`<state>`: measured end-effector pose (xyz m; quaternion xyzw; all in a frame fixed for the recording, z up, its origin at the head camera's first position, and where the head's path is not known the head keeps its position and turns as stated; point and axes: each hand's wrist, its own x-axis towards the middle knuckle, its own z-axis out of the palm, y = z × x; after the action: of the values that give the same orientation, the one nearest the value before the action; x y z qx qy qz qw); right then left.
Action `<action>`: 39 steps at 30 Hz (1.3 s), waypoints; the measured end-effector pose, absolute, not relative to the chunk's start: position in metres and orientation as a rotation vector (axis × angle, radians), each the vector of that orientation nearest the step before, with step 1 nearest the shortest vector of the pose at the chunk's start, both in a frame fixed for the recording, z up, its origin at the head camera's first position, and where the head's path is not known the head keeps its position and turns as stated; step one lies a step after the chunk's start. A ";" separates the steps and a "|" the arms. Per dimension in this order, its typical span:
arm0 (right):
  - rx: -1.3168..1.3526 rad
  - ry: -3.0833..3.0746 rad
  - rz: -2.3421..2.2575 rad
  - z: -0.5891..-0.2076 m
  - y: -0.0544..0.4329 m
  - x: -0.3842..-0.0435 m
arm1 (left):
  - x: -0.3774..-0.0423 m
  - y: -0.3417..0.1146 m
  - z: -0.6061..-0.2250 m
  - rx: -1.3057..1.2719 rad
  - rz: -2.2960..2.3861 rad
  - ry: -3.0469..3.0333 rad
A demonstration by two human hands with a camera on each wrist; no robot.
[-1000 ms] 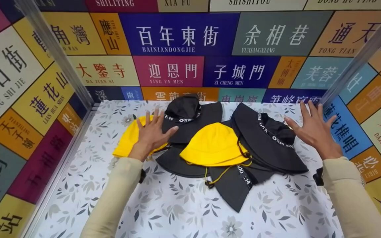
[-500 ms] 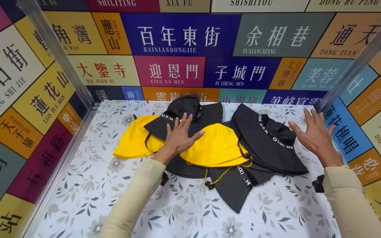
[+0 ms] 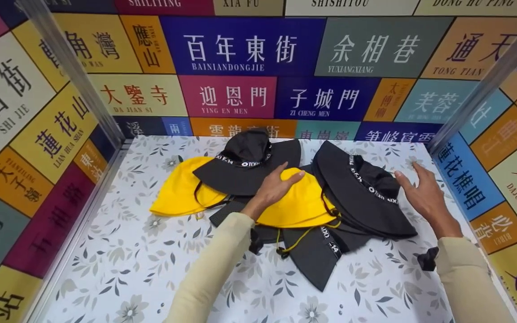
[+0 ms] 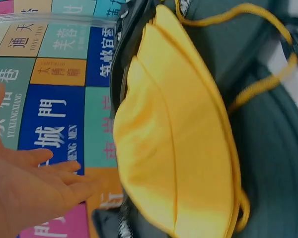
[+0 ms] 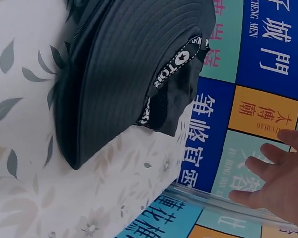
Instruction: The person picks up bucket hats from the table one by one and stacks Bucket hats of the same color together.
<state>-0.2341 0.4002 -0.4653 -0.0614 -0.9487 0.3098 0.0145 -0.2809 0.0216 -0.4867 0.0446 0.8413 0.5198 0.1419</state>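
Bucket hats lie in an overlapping heap. My left hand (image 3: 274, 186) is over the middle yellow hat (image 3: 305, 204), thumb spread and fingers extended. The left wrist view shows a gap between that hand (image 4: 32, 186) and the yellow hat (image 4: 174, 139). To the right, my right hand (image 3: 429, 197) hovers beside a black hat (image 3: 352, 197) with a white-lettered band, holding nothing. Its fingers (image 5: 263, 168) are spread apart from the black hat (image 5: 124, 84) in the right wrist view. Another black hat (image 3: 236, 175) overlaps a yellow hat (image 3: 177, 190) at the left.
Beneath the middle hats, a dark brim (image 3: 317, 264) points toward me. A yellow cord (image 3: 296, 242) with a dark toggle hangs from the middle yellow hat. The leaf-patterned table (image 3: 124, 251) is enclosed by colourful lettered walls (image 3: 245, 49) at the back and both sides.
My left hand has moved right, from the left yellow hat across to the middle one. The right hand has dropped slightly nearer to me and turned. The hats stay essentially in place.
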 end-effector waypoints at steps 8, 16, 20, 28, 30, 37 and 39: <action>-0.334 -2.952 1.073 -0.484 0.408 -0.230 | -0.284 0.056 -0.503 -0.125 1.860 2.087; -0.444 -2.973 1.164 -0.505 0.418 -0.224 | -0.277 0.091 -0.524 -0.298 2.027 1.828; -0.498 -2.949 1.246 -0.514 0.419 -0.223 | -0.275 0.104 -0.531 -0.331 2.103 1.721; -0.651 -2.878 1.345 -0.534 0.418 -0.227 | -0.275 0.124 -0.534 -0.338 2.175 1.630; -0.676 -2.888 1.333 -0.539 0.417 -0.228 | -0.275 0.128 -0.533 -0.340 2.160 1.644; -0.729 -2.994 1.277 -0.550 0.415 -0.226 | -0.277 0.134 -0.533 -0.403 2.176 1.575; -0.732 -3.027 1.242 -0.551 0.416 -0.225 | -0.276 0.134 -0.533 -0.396 2.189 1.531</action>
<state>-0.2247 0.4156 -0.5515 -0.2170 -0.8978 0.3684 -0.1054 -0.2763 0.1341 -0.5330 -0.1432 0.5533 0.7909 0.2188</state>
